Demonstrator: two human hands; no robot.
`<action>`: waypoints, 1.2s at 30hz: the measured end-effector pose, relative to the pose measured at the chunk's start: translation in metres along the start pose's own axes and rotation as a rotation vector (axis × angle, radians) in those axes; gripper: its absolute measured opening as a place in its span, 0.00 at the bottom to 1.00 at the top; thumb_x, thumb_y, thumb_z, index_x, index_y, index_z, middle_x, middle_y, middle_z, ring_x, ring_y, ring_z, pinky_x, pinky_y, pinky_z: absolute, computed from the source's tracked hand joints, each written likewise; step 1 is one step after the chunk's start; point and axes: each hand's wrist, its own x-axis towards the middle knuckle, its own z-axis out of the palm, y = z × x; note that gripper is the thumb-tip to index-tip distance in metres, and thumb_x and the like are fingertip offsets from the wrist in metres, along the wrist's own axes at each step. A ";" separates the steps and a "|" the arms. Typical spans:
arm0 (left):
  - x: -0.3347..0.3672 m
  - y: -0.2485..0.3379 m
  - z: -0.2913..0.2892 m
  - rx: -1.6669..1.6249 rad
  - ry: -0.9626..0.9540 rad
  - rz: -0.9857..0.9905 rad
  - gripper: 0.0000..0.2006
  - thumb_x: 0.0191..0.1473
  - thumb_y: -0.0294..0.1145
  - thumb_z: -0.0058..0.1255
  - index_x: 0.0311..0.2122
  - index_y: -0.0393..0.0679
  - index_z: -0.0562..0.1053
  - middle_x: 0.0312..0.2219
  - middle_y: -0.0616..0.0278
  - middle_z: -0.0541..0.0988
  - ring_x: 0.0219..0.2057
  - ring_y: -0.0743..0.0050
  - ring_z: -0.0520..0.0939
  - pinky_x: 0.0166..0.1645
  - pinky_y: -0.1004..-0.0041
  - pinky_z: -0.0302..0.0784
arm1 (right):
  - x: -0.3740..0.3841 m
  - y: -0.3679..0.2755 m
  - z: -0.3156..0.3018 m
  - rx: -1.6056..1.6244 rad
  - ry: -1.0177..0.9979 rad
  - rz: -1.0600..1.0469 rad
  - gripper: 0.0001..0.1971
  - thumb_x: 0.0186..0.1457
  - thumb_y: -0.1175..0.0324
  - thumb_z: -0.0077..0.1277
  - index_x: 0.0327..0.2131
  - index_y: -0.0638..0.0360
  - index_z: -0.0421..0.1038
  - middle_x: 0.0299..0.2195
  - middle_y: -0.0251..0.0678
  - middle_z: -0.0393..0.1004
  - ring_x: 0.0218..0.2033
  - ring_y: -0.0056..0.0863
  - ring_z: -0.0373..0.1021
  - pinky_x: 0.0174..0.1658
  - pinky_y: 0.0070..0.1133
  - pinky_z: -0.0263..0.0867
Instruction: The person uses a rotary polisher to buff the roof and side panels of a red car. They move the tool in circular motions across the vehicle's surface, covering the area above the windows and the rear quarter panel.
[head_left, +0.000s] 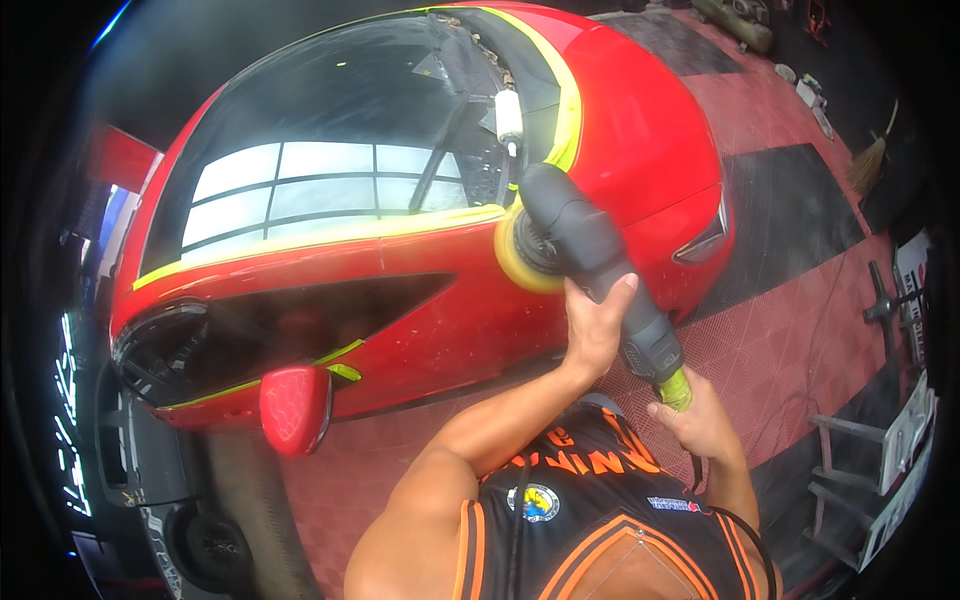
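A black power polisher [600, 255] is held at a slant over the side of a red car [640, 140]. My left hand [597, 325] is closed round the middle of its body, with the thumb on top and the other fingers mostly hidden underneath. At the tail end, my right hand [705, 415] grips the yellow-green wrapped handle [676, 390]. The polisher's round yellow pad [522, 265] rests against the red paint beside the windshield corner. Yellow-green masking tape [330, 235] lines the edge of the dark windshield [330, 120].
A white bottle [508, 117] lies at the windshield's base. The red side mirror [295, 408] juts out near my left arm. Red and black floor tiles [790, 210] surround the car. Metal stands [860, 470] are at the right, and a broom [870, 165] is farther off.
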 end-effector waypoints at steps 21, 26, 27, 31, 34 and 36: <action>-0.013 0.044 -0.077 -0.051 0.159 0.181 0.24 0.59 0.34 0.63 0.56 0.39 0.67 0.41 0.59 0.76 0.39 0.68 0.82 0.45 0.64 0.83 | 0.022 -0.032 0.059 -0.108 -0.122 -0.149 0.24 0.55 0.67 0.66 0.52 0.68 0.73 0.38 0.55 0.82 0.41 0.44 0.82 0.47 0.34 0.74; -0.021 0.076 -0.100 -0.086 0.190 0.155 0.21 0.61 0.37 0.60 0.51 0.34 0.67 0.38 0.50 0.79 0.34 0.57 0.87 0.38 0.56 0.90 | 0.034 -0.052 0.073 -0.120 -0.255 -0.138 0.24 0.58 0.64 0.66 0.53 0.68 0.71 0.35 0.58 0.82 0.39 0.52 0.82 0.44 0.37 0.74; -0.023 0.079 -0.101 -0.073 0.200 0.158 0.21 0.62 0.37 0.59 0.51 0.33 0.67 0.38 0.49 0.79 0.34 0.56 0.87 0.38 0.55 0.90 | 0.035 -0.056 0.073 -0.118 -0.285 -0.135 0.25 0.59 0.64 0.65 0.54 0.68 0.71 0.35 0.59 0.81 0.39 0.53 0.82 0.43 0.38 0.74; -0.023 0.074 -0.096 -0.062 0.159 0.135 0.20 0.62 0.38 0.59 0.49 0.34 0.69 0.37 0.51 0.80 0.35 0.57 0.87 0.39 0.56 0.90 | 0.030 -0.051 0.066 -0.107 -0.266 -0.167 0.26 0.60 0.64 0.65 0.56 0.69 0.70 0.36 0.60 0.81 0.40 0.53 0.82 0.45 0.38 0.74; -0.018 0.056 -0.084 -0.058 0.158 0.143 0.19 0.62 0.39 0.60 0.48 0.35 0.69 0.36 0.53 0.79 0.34 0.58 0.87 0.39 0.59 0.89 | 0.022 -0.036 0.058 -0.120 -0.194 -0.175 0.26 0.59 0.64 0.65 0.56 0.69 0.70 0.38 0.61 0.82 0.43 0.53 0.82 0.48 0.38 0.74; -0.013 0.042 -0.076 -0.058 0.130 0.134 0.20 0.61 0.38 0.60 0.50 0.36 0.68 0.35 0.54 0.78 0.33 0.59 0.86 0.39 0.59 0.88 | 0.017 -0.032 0.051 -0.113 -0.151 -0.152 0.27 0.59 0.64 0.66 0.55 0.70 0.71 0.40 0.61 0.82 0.44 0.52 0.82 0.49 0.37 0.74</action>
